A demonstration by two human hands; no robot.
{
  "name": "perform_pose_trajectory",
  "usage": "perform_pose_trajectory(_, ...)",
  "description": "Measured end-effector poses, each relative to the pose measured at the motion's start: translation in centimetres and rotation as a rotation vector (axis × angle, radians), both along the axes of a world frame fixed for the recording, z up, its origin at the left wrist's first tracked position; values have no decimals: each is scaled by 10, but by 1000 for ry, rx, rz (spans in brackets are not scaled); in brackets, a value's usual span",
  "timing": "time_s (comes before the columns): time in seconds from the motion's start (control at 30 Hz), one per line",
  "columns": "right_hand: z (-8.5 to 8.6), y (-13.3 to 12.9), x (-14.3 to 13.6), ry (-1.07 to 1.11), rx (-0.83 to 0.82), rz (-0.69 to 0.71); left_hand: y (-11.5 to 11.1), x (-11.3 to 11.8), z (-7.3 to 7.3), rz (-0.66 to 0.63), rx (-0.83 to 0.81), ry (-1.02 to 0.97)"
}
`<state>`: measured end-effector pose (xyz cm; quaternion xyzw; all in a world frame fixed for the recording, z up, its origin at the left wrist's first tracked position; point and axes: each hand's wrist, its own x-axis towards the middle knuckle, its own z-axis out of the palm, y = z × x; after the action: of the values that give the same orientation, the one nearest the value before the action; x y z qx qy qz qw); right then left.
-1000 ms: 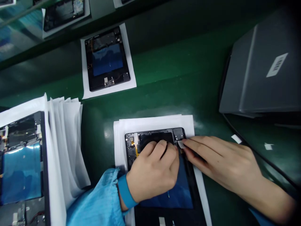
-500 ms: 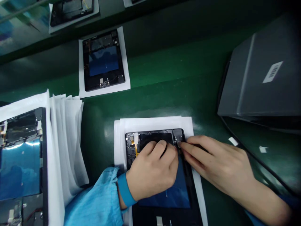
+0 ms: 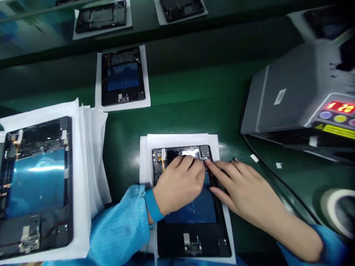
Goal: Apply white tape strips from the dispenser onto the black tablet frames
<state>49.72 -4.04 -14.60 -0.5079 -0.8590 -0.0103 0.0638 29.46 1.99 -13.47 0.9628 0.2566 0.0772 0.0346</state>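
Observation:
In front of me an opened tablet (image 3: 169, 236) lies on white sheets, with its inner parts and a blue battery area (image 3: 205, 210) showing. My left hand (image 3: 179, 186) rests over its upper half, fingers curled and pressed together; whatever they may hold is hidden beneath them. My right hand (image 3: 244, 184) reaches in from the right side. Its index fingertip touches a spot just below the dark square part (image 3: 205, 150) in the tablet's upper right corner, while the thumb is held apart over the right edge.
Another opened tablet (image 3: 68, 229) lies on stacked white sheets (image 3: 97, 166) at left. More opened tablets, one of them (image 3: 141, 92) on white paper, are farther back. A grey machine (image 3: 266, 96) with a red display stands right, its cable (image 3: 277, 179) crossing the bench near a tape roll (image 3: 330, 207).
My right hand's fingers have gone from bunched together to spread, the index now extended onto the tablet. My left hand stays curled over it. The view has shifted, revealing more of the machine.

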Motion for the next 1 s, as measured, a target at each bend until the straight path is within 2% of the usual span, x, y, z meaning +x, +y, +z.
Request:
perform_pose_trajectory(0.1, 18, 6, 7, 133, 92, -64, -7, -22, 8, 24, -46, -100)
perform_pose_trajectory(0.2, 39, 47, -14, 151, 215, -48, -15, -50, 10, 127, -86, -304)
perform_pose_trajectory(0.3, 48, 116, -71, 22, 163, 67, -18, -69, 2, 226, -95, -445)
perform_pose_trajectory(0.37, 47, 164, -119, -67, 49, 108, -18, -75, -6, 227, -74, -460)
perform_pose_trajectory(0.43, 42, 203, -164, -84, 38, 157, -18, -78, -14, 202, -47, -439)
perform_pose_trajectory(0.5, 34, 230, -199, -98, 36, 200, -18, -79, -20, 186, -27, -415)
perform_pose_trajectory(0.6, 24, 251, -228, -139, 8, 222, -19, -80, -27, 169, -7, -407)
perform_pose_trajectory(0.7, 23, 260, -236, -185, -41, 209, -18, -82, -29, 147, -10, -367)
perform_pose_trajectory(0.8, 33, 263, -229, -213, -83, 203, -17, -83, -28, 142, -38, -332)
perform_pose_trajectory(0.9, 56, 259, -204, -203, -68, 166, -16, -83, -25, 140, -71, -373)
perform_pose_trajectory(1.0, 92, 241, -164, -161, 38, 107, -13, -74, -18, 148, -122, -364)
